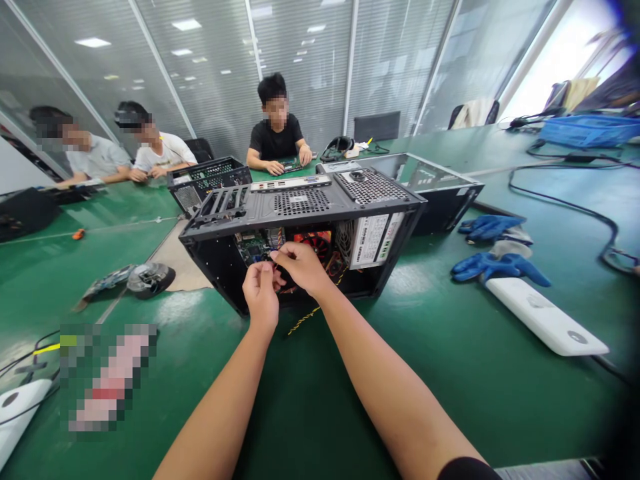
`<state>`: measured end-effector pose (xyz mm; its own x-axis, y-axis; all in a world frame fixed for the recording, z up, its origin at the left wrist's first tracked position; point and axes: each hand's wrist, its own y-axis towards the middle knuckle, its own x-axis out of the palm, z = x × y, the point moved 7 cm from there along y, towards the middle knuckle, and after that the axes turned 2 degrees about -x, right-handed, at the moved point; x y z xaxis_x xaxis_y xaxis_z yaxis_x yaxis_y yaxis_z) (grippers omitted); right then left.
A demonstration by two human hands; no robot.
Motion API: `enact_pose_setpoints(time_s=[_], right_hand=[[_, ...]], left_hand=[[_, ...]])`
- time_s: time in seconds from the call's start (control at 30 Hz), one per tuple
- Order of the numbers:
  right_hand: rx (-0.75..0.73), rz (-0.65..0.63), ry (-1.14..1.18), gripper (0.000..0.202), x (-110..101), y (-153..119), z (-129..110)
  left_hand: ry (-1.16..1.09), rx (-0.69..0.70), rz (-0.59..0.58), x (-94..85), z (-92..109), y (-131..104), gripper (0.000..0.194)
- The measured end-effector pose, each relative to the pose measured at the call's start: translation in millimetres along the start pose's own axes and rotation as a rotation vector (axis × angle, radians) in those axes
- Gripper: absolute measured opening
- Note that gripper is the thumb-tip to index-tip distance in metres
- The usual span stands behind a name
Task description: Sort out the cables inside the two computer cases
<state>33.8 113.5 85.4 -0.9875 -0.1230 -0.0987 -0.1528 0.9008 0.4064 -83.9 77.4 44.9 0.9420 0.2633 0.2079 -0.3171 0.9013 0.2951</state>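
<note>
A black computer case lies in front of me on the green table, its open side facing me. Inside it I see a motherboard, a fan with a red surround and a power supply with a white label. My left hand is at the opening, thumb and fingers pinched together. Right beside it, my right hand is also pinched, close to the motherboard's edge. What sits between the fingertips is too small to make out. A yellow-and-black twisted cable hangs out of the case onto the table.
Blue gloves and a white oblong device lie at right. Behind stands another open case. A rounded grey object lies left. Across the table, a person in black handles a circuit board; two others sit at left.
</note>
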Motion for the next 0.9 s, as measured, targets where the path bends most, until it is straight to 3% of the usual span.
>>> enact_pose_setpoints(time_s=[0.13,0.3,0.63,0.9], right_hand=[[0.042,-0.05,0.068,0.03,3.4,-2.4,-1.3],[0.048,-0.064,0.079,0.029,2.5,-3.6,-3.7],[0.01,0.008,-0.018,0.031,-1.2,0.1,-5.5],[-0.018,0.011,-0.041,0.033,-3.8,1.3,-5.0]], left_hand=[[-0.116,-0.228,-0.087,4.9,-14.3,2.1,0.032],[-0.202,-0.294,-0.165,13.4,-7.4,-1.1,0.028],[-0.121,-0.076,-0.073,4.1,-3.0,4.3,0.019],[-0.002,0.025,-0.019,0.0,1.4,2.8,0.027]])
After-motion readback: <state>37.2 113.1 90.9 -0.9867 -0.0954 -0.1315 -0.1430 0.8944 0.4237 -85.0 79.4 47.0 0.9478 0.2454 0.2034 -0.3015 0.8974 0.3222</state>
